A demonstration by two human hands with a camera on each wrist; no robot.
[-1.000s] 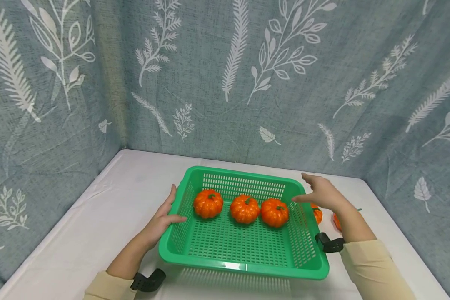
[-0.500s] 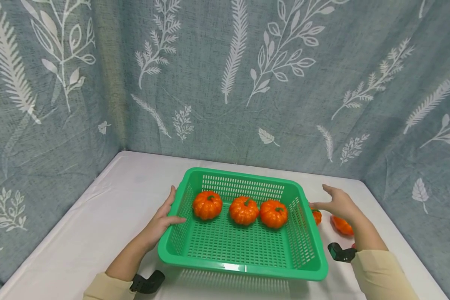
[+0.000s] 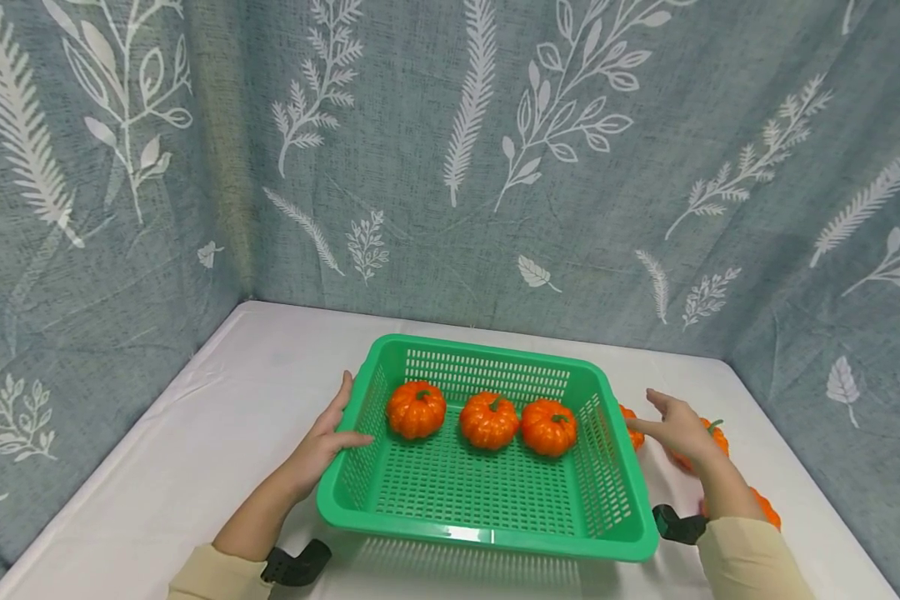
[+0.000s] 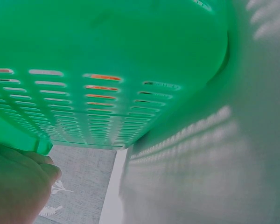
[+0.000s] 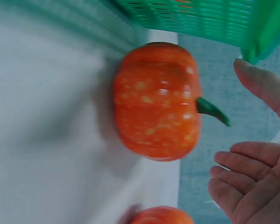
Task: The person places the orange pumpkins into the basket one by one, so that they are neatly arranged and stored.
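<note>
My left hand (image 3: 322,446) holds the left rim of a green plastic basket (image 3: 487,537), thumb over the rim and fingers along its outer side. Three small orange pumpkins (image 3: 489,420) with green stems sit in the basket. To the right of it my right hand (image 3: 678,433) hovers with fingers spread and nothing in them. In the right wrist view, one pumpkin (image 5: 156,102) stands on the table near the open palm, apart from the fingers. The basket partly hides a pumpkin (image 3: 633,428) outside its right wall; the hand and arm partly cover two others, including one pumpkin (image 3: 765,507) nearer me.
A white cloth covers the table (image 3: 157,483). Blue-grey curtains (image 3: 420,167) with white leaf prints hang behind and at both sides. Dark wrist straps with cameras sit on both arms, the right device (image 3: 678,525) close to the basket's right corner.
My right hand has moved right from over the basket's right rim, then slightly down toward me. More of the pumpkins on the right now shows. The left hand and basket stay put.
</note>
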